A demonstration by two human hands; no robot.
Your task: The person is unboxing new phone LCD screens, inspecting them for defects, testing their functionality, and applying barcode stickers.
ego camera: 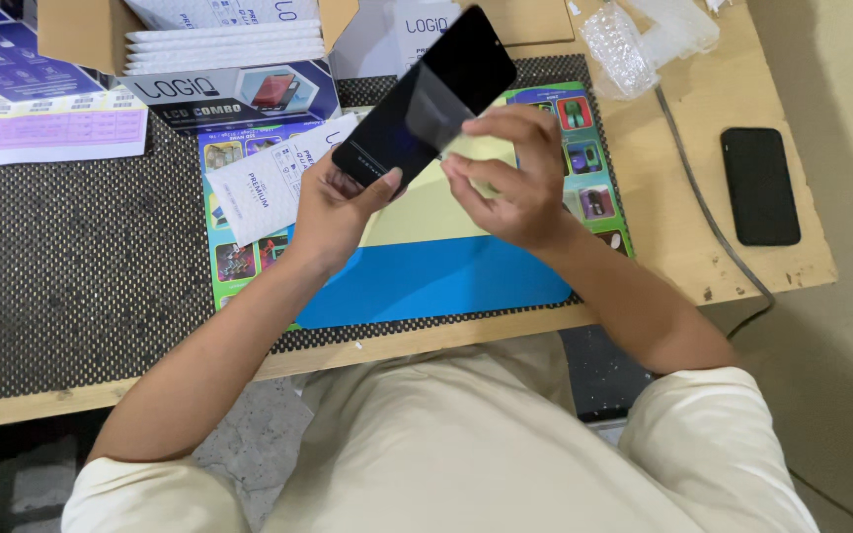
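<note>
Head view: a person's two hands work over a wooden desk (703,109).
Left hand (333,212): closed around the lower end of a black phone (426,94), held tilted above the desk.
Right hand (510,178): fingers pinched at the phone's lower right edge; what they pinch cannot be told.
Below the hands: blue and yellow mat (436,276) on a dark mesh pad (81,266), reaching the near desk edge.
Open room: bare wood right of the mat, up to a second black phone (760,186) near the right edge.
Far side: open cardboard box (81,35), crowded.
</note>
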